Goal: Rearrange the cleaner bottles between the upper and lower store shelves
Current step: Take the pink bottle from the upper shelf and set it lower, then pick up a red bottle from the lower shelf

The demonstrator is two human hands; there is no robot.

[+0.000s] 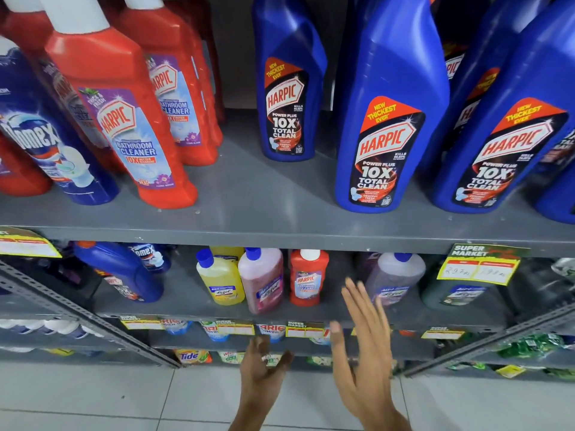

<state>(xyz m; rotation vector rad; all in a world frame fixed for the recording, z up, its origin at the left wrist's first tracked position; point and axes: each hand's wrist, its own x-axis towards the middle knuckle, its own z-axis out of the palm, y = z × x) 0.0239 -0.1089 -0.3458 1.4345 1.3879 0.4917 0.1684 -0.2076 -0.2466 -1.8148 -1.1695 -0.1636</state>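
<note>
Both hands are empty. The right hand (362,343) has flat, wide fingers (353,293) near the small red bottle (308,276) on the lower shelf (186,309). The left hand (264,365) hangs loose, fingers half curled. Big blue bottles (389,119) stand on the upper shelf (264,194). I think a grab comes next: reach in and close around one bottle.

Location: a supermarket aisle for household cleaners. Grey metal shelving (280,194) with perforated uprights (93,318) holds branded stock in rows: red Harpic bathroom cleaner bottles (124,119) at left, blue Harpic bottles (389,135) at right. Yellow price tags (479,265) printed "SUPER MARKET" hang on the shelf edges. Detergent packs (189,356) fill the lower tiers above a pale tiled floor (93,399).
</note>
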